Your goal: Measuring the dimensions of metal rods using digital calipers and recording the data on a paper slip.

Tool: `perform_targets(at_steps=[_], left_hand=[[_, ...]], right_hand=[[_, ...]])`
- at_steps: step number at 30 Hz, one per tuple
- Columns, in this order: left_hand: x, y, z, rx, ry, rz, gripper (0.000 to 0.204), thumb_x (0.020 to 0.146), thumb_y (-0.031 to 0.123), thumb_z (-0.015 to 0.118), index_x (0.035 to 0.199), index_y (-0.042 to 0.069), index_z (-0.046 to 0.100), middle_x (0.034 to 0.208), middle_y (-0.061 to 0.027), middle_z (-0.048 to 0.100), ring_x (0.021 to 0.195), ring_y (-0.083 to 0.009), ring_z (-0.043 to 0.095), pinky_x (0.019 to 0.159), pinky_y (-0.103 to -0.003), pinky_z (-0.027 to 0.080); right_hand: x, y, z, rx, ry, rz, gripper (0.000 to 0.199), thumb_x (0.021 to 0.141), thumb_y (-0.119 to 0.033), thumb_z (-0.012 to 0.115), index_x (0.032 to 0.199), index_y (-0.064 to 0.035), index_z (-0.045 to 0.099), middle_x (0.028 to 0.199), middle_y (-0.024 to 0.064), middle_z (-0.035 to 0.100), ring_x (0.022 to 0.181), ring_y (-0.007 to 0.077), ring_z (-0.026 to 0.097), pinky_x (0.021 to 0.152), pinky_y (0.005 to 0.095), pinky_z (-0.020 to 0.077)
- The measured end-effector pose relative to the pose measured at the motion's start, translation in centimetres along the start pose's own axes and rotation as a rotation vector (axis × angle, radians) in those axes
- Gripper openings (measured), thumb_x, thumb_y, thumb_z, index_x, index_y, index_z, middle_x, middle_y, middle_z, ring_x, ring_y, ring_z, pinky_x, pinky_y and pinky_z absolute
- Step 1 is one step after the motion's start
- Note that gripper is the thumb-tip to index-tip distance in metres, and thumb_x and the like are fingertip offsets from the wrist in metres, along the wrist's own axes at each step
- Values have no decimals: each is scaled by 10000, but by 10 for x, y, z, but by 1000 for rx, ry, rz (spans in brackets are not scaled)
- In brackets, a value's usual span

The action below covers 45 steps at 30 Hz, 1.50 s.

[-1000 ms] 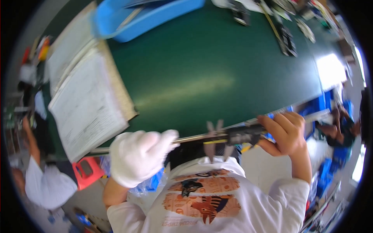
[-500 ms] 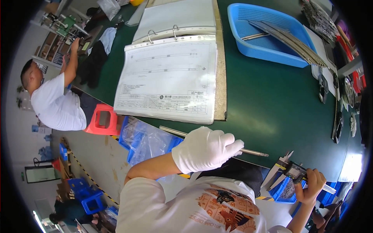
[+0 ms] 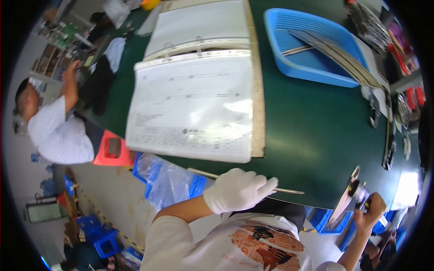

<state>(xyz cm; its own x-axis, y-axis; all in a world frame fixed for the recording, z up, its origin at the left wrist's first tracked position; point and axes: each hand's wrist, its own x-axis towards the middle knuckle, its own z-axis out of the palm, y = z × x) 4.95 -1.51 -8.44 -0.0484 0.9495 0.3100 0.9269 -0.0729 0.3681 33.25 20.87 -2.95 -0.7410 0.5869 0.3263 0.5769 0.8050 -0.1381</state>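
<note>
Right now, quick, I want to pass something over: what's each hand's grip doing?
Left hand: closed, holding a metal rod.
Right hand: closed, holding a caliper.

Two hands are counted, one gloved left hand (image 3: 239, 190) and one bare right hand (image 3: 370, 211); one metal rod (image 3: 289, 191) is held by the first, one caliper (image 3: 360, 192) by the second; one binder (image 3: 194, 108) with two rings (image 3: 199, 45) and one blue basket (image 3: 309, 74) are borne by one counter (image 3: 303, 140); the basket's rods (image 3: 348, 59) cannot be counted exactly; one red stool (image 3: 123, 154) is seen.

A head-worn fisheye looks down from close above shirt (image 3: 244, 246) and green table (image 3: 312, 131).
</note>
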Motion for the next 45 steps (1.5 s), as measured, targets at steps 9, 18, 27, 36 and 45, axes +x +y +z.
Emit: perform_targets(at_steps=[9, 18, 27, 36, 45], left_hand=[[-10, -4, 9, 136, 33, 58, 283, 653, 239, 665, 915, 141, 616, 570, -7, 282, 392, -145, 359, 343, -289, 305], [-13, -4, 8, 130, 2, 48, 279, 695, 244, 622, 950, 136, 591, 588, 4, 294, 422, -115, 375, 351, -263, 311], [-18, -4, 15, 56, 32, -14, 279, 708, 215, 592, 980, 153, 587, 594, 18, 303, 424, -91, 344, 347, -232, 305], [-12, -4, 13, -5, 37, 51, 327, 728, 135, 544, 1032, 19, 572, 574, 0, 358, 448, -88, 416, 337, -213, 314], [-12, -4, 11, 7, 92, 32, 310, 730, 132, 560, 1022, 30, 583, 571, 1, 351, 451, -94, 406, 339, -220, 297]], right_hand=[[106, 48, -15, 261, 450, 417, 352, 800, -312, 610, 679, 10, 537, 576, -1, 406, 564, 64, 347, 490, 253, 273], [220, 154, 95, 103, 325, 457, 370, 807, -356, 524, 971, -31, 588, 887, 148, 616, 850, 283, 576, 744, 372, 427], [297, 236, 179, 20, 117, 376, 419, 759, -392, 569, 947, -19, 606, 902, 183, 621, 865, 303, 598, 749, 356, 450], [320, 273, 194, -44, 10, 397, 418, 766, -391, 577, 906, -2, 637, 855, 186, 633, 831, 291, 616, 731, 354, 458], [323, 257, 180, -179, -27, 384, 402, 714, -360, 583, 878, 4, 625, 796, 199, 624, 761, 308, 616, 659, 371, 455]])
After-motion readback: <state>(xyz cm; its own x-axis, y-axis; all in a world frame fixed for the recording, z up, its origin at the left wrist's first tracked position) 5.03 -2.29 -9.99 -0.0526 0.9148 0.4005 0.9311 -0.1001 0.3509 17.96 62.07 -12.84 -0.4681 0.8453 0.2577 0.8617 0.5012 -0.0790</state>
